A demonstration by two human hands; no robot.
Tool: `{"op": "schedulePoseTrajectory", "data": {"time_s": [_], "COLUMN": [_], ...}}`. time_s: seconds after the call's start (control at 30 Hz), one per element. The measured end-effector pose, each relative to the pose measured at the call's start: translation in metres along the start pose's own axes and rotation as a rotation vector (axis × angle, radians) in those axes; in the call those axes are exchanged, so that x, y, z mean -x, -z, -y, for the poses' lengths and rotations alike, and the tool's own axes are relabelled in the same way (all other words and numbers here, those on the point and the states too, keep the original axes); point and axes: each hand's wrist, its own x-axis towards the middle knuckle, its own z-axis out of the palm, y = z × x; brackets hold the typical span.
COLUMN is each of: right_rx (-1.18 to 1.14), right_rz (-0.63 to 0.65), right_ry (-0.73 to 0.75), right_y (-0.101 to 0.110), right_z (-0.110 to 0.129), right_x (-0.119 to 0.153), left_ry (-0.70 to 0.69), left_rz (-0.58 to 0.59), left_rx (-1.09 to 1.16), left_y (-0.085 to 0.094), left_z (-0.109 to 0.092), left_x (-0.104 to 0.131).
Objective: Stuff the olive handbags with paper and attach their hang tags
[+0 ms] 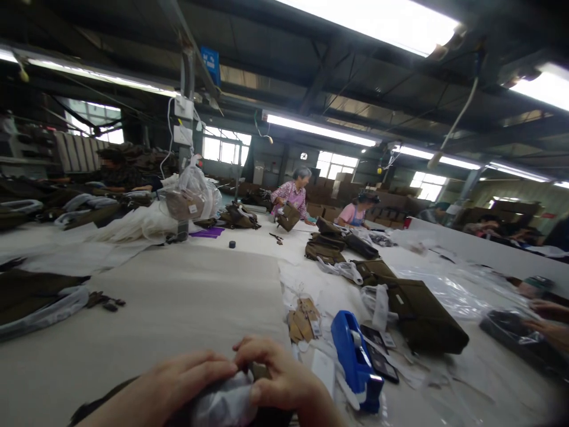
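Observation:
At the bottom centre, a dark olive bag [106,400] lies mostly hidden under my forearms, with a pale plastic-wrapped part [224,403] on it. My left hand [184,376] rests over the wrapped part, fingers together and pointing right. My right hand [278,373] curls round the other side of the wrapped part, its thumb against the plastic and its fingertips close to my left fingers. Just right of my right hand stands a blue tape dispenser [355,362], with brown paper tags [304,320] behind it.
Olive bags [427,314] line the right side. Another bag [35,293] lies at left. A metal post [184,178] carries a hanging plastic bag [193,198]. People [291,198] work across the table; another person's hands [549,323] are at the right edge.

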Motion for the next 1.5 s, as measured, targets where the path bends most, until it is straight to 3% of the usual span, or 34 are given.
{"op": "schedulePoseTrajectory", "data": {"time_s": [0.07, 0.17, 0.3, 0.43, 0.7, 0.8, 0.9, 1.03, 1.2, 1.3, 1.4, 1.5], "right_rx": [0.065, 0.146, 0.197, 0.134, 0.054, 0.064, 0.048, 0.007, -0.091, -0.066, -0.051, 0.044], "right_rz": [-0.037, -0.134, -0.317, -0.298, -0.215, -0.222, -0.261, -0.259, -0.267, -0.33, -0.303, -0.343], "right_ry": [0.001, -0.136, -0.22, -0.16, -0.08, -0.122, -0.206, -0.27, -0.313, -0.278, -0.208, -0.138], "right_y": [-0.002, -0.01, -0.022, -0.023, -0.021, -0.02, -0.019, -0.019, -0.02, -0.017, -0.013, -0.013], "right_z": [0.004, 0.007, -0.003, -0.02, -0.011, -0.013, -0.022, -0.031, -0.037, -0.04, -0.039, -0.033], "right_x": [0.001, 0.0, -0.008, -0.016, -0.02, -0.02, -0.021, -0.021, -0.021, -0.018, -0.015, -0.012], "left_ry": [0.085, 0.132, 0.106, 0.059, 0.085, 0.255, 0.416, 0.474, 0.513, 0.431, 0.343, 0.417], "left_rz": [-0.106, -0.231, -0.239, -0.248, -0.222, -0.197, -0.249, -0.263, -0.056, 0.043, 0.016, -0.145], "left_rx": [-0.072, -0.217, -0.272, -0.268, -0.001, 0.336, 0.719, 0.954, 0.89, 0.809, 0.865, 0.936], "left_y": [0.002, -0.004, -0.017, -0.019, -0.01, -0.01, -0.01, -0.01, -0.006, 0.001, 0.006, 0.001], "left_z": [-0.006, -0.004, 0.008, 0.018, 0.019, 0.02, 0.023, 0.028, 0.037, 0.037, 0.034, 0.033], "left_x": [-0.007, -0.018, -0.031, -0.034, -0.029, -0.03, -0.033, -0.035, -0.033, -0.029, -0.028, -0.031]}}
